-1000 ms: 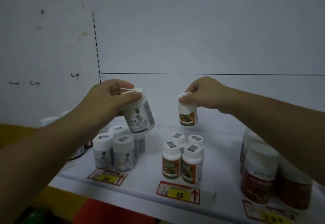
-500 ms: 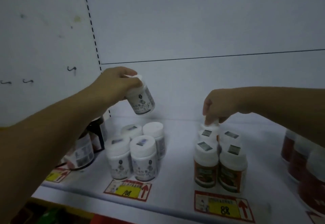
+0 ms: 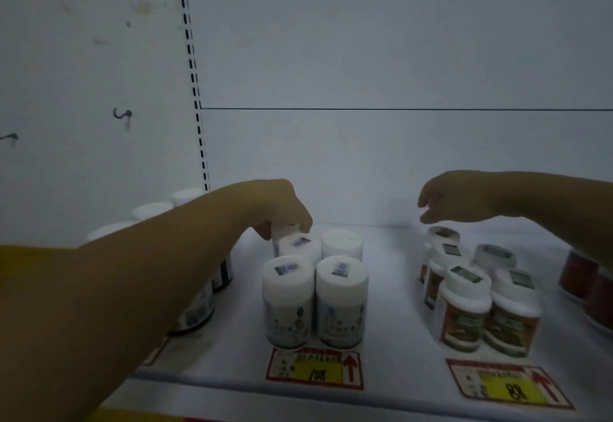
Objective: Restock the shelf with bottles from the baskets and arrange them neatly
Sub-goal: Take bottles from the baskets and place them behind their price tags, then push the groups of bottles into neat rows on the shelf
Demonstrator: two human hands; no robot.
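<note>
Head view, left hand: The left hand (image 3: 282, 209) reaches from the lower left to centre frame, its fingers curled down over the cap of a white bottle (image 3: 284, 233) and clamped on it.
Held bottle: It stands upright at the rear left of the white-label group (image 3: 315, 299), pressed against the bottle in front of it. Its base is hidden.
Right hand: The right hand (image 3: 454, 199) enters from the right edge with fingers loosely curled and apart, holding nothing. Its fingertips hang just above the rearmost orange-label bottle (image 3: 442, 235).
Orange-label group: The orange-label group (image 3: 481, 305), five white-capped bottles packed close, stands at right of centre.
Shelf: The white shelf (image 3: 394, 289) carries both groups, well apart.
Price tags: A yellow tag marked 108 (image 3: 313, 368) sits below the white-label group, and a tag marked 88 (image 3: 507, 385) lies at lower right.
Edges: Dark red bottles (image 3: 583, 275) crowd the right edge. Dark-labelled bottles (image 3: 204, 305) show partly behind the left forearm.
</note>
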